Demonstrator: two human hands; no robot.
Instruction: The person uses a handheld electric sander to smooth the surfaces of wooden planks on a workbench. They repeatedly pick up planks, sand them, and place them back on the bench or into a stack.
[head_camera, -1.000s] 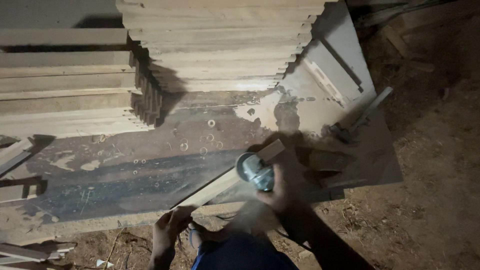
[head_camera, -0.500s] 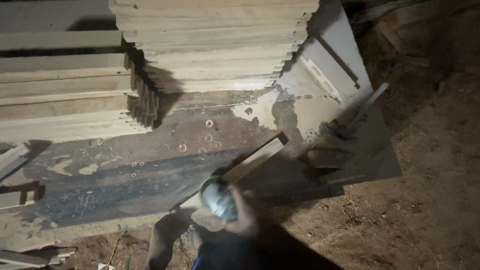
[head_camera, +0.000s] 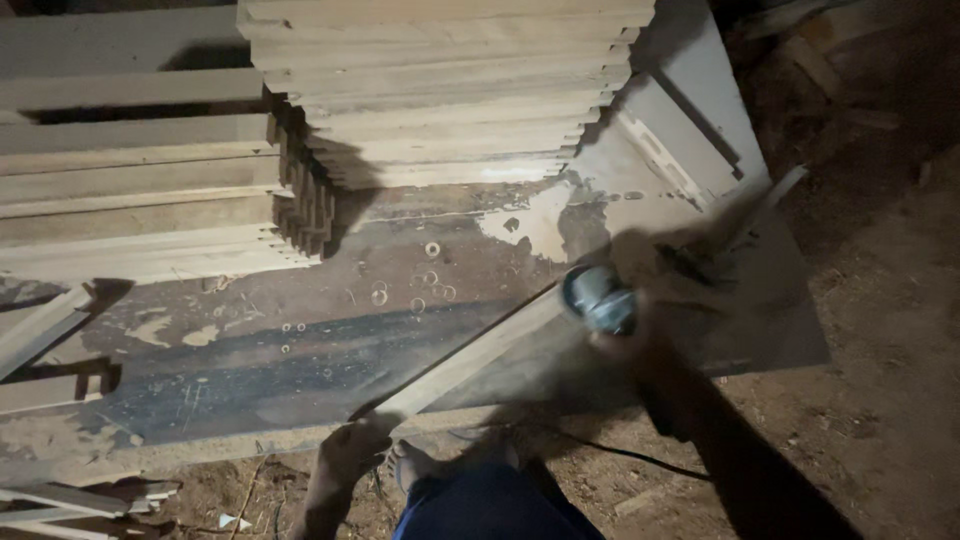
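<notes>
My right hand (head_camera: 625, 335) and the power tool (head_camera: 598, 298) were blurred; I couldn't make out my grip or the far end of the wooden strip (head_camera: 470, 360).

Left hand (head_camera: 352, 447) clenched low; right hand (head_camera: 625, 335) closed, arm stretched forward.

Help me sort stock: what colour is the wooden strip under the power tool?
Pale, light tan bare wood; the wooden strip shows best in the head view.

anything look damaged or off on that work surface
Yes: the work board is worn, with a pale patch where its dark surface is gone and small ring marks nearby. A bare foot sits close under the wood strip.
</notes>
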